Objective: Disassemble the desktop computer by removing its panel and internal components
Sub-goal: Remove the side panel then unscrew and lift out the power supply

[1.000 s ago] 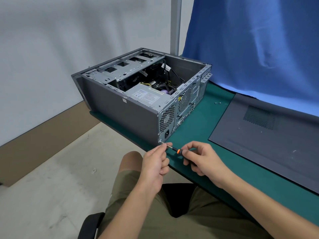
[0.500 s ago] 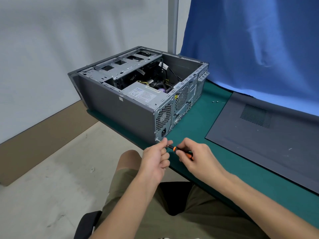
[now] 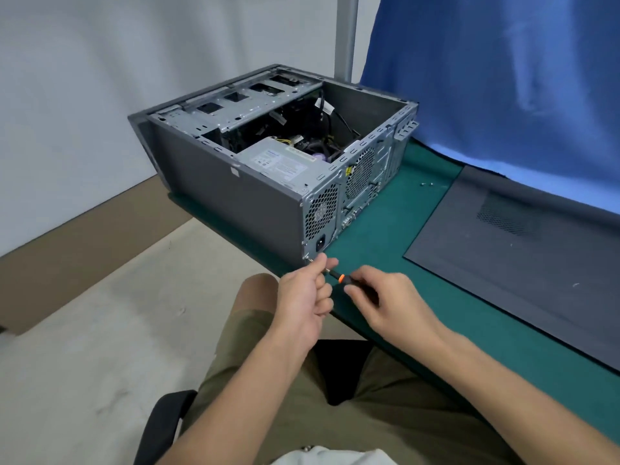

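A grey desktop computer case (image 3: 235, 193) lies on its side on the green table mat (image 3: 385, 229), its top open. Inside I see the silver power supply (image 3: 281, 162), black cables and a drive cage. A black screwdriver with an orange ring (image 3: 342, 278) points at the case's lower rear corner. My right hand (image 3: 389, 303) grips its handle. My left hand (image 3: 302, 293) pinches the shaft near the tip, right at the corner screw. The removed dark side panel (image 3: 523, 256) lies flat on the mat to the right.
Two small screws (image 3: 426, 184) lie on the mat between case and panel. A blue cloth (image 3: 503, 78) hangs behind the table, beside a grey pole (image 3: 347, 35). The table edge runs diagonally just in front of my knees; a black chair arm (image 3: 161, 427) is below left.
My right hand has turned on the handle, covering and then uncovering the orange ring. The left hand stays pinched at the shaft tip. The view shifted slightly.
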